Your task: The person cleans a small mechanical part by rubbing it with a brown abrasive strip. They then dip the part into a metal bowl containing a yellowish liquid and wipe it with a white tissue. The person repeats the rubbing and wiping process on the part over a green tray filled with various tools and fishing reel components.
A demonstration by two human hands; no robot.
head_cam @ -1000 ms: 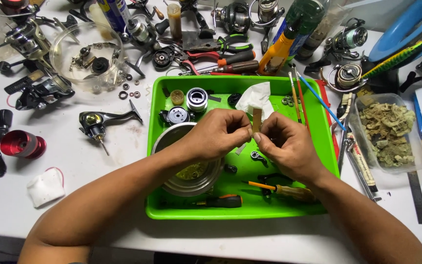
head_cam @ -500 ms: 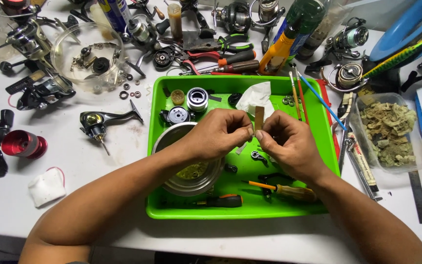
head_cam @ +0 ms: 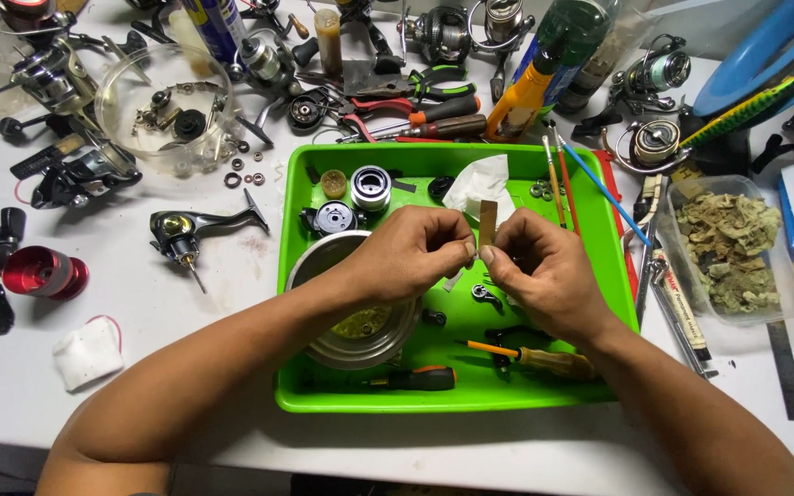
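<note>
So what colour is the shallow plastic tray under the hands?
Bright green shallow plastic tray, clearest in the head view.

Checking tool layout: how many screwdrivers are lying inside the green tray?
2. An orange-and-black screwdriver lies by the green tray's front wall; a wooden-handled screwdriver lies under the right hand's wrist. More could be hidden beneath the hands.

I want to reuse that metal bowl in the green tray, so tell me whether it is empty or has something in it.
Not empty. The metal bowl in the green tray shows a yellowish-green mass at its bottom; the left hand and forearm hide much of it, so how much cannot be told.
</note>
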